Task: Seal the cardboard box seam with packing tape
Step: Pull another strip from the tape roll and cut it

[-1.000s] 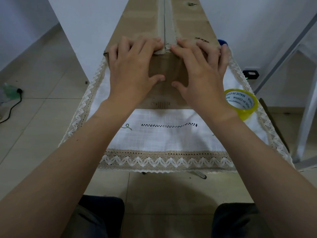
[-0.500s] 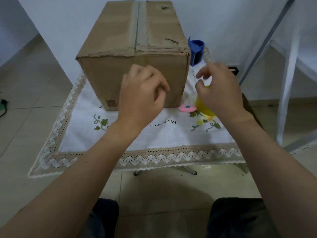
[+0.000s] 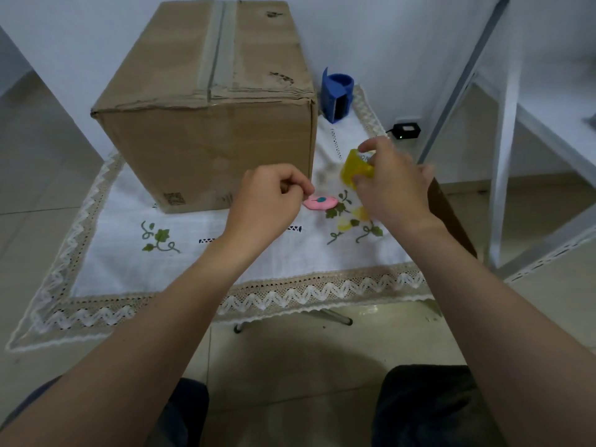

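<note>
A brown cardboard box [image 3: 206,130] stands on the white tablecloth, a strip of grey tape [image 3: 219,50] running along its top seam. To the right of the box, my right hand [image 3: 392,185] holds a yellow roll of packing tape [image 3: 353,169] lifted off the cloth. My left hand [image 3: 269,201] hovers in front of the box's lower right corner with fingers curled; thumb and forefinger are pinched together, and I cannot make out a tape end between them.
A small pink object [image 3: 319,202] lies on the embroidered tablecloth [image 3: 180,266] between my hands. A blue tape dispenser [image 3: 337,93] stands behind the box's right side. A white metal frame [image 3: 503,130] rises at the right; a black adapter [image 3: 407,129] sits by the wall.
Both hands left the box's front top edge and came back toward me. The right hand took up the yellow tape roll and raised it; the left hand curled shut near it.
</note>
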Demonstrator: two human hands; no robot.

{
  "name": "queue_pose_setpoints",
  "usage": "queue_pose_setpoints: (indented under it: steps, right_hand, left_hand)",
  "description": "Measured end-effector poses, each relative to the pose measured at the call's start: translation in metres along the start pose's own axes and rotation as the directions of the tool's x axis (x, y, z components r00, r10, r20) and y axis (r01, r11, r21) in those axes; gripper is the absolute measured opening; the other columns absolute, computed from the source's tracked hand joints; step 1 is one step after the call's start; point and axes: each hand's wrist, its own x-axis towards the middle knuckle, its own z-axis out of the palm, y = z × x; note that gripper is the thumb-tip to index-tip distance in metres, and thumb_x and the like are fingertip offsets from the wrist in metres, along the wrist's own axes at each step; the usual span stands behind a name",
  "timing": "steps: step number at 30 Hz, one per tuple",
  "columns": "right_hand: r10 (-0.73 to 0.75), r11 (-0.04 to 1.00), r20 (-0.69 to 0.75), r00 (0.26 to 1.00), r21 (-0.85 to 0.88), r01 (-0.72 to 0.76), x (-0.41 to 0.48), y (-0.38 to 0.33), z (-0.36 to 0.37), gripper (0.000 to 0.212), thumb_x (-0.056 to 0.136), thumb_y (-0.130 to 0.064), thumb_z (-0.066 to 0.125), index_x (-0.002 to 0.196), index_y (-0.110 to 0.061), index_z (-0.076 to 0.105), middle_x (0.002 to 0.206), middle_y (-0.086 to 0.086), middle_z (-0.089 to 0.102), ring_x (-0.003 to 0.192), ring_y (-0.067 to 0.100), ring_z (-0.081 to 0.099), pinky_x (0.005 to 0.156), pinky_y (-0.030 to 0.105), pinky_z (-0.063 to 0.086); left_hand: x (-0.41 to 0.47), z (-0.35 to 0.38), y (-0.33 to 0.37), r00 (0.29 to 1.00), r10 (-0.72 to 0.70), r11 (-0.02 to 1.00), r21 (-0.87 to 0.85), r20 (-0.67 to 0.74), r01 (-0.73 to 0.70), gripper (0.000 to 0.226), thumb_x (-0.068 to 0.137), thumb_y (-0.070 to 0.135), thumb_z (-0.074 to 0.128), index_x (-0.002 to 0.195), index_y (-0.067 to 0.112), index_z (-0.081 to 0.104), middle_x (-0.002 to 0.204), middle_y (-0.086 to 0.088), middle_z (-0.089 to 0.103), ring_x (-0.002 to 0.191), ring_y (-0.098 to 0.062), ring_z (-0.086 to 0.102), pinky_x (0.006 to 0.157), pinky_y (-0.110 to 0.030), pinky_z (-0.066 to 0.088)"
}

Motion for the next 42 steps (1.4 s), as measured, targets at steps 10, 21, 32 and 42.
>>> queue_pose_setpoints:
  steps: [10,21,32,42]
  right_hand:
    - [0.159,0.588,0.116,0.980,0.787,-0.188,-0.028,-0.038,-0.042,0.017,0.091,-0.010,0.062,0.096,-0.025,0.066,0.081,-0.005,0.054,0.067,0.001,0.050,0.057,0.019,0.042]
    - [-0.215,0.206,0.361,0.908,0.925,-0.319,-0.047,-0.072,-0.004,0.032,0.082,-0.009,0.066,0.112,-0.018,0.067,0.084,0.014,0.054,0.084,0.029,0.055,0.072,0.042,0.047]
    - [-0.419,0.764,0.267,0.868,0.620,0.178,-0.043,-0.071,0.009,0.020,0.095,-0.022,0.074,0.115,-0.025,0.075,0.112,-0.003,0.063,0.092,0.000,0.062,0.077,0.007,0.046]
    - [-0.462,0.757,0.300,0.835,0.623,0.196,-0.033,-0.064,0.009,0.005,0.089,-0.020,0.081,0.093,-0.017,0.079,0.103,0.003,0.075,0.089,0.016,0.070,0.072,0.014,0.050]
  left_hand:
    - [-0.021,-0.027,0.018,0.927,-0.311,0.790,-0.486,0.209,0.374,0.018,0.107,0.027,0.055,0.119,0.020,0.067,0.119,-0.006,0.075,0.103,-0.026,0.074,0.079,-0.041,0.063]
    - [-0.048,-0.058,-0.006,0.936,-0.228,0.780,-0.525,0.267,0.340,0.092,0.068,0.035,0.087,0.144,0.034,0.035,0.142,0.005,0.053,0.113,-0.017,0.073,0.089,-0.046,0.065]
    - [-0.060,-0.079,-0.035,0.927,-0.071,0.957,-0.237,0.368,0.168,0.086,0.075,0.016,0.092,0.142,0.035,0.042,0.128,0.016,0.056,0.102,0.013,0.063,0.079,-0.012,0.053]
    - [-0.055,-0.082,-0.043,0.912,-0.128,0.969,-0.148,0.391,0.199,0.088,0.075,0.019,0.091,0.145,0.037,0.041,0.130,0.019,0.053,0.106,0.004,0.060,0.071,-0.004,0.049]
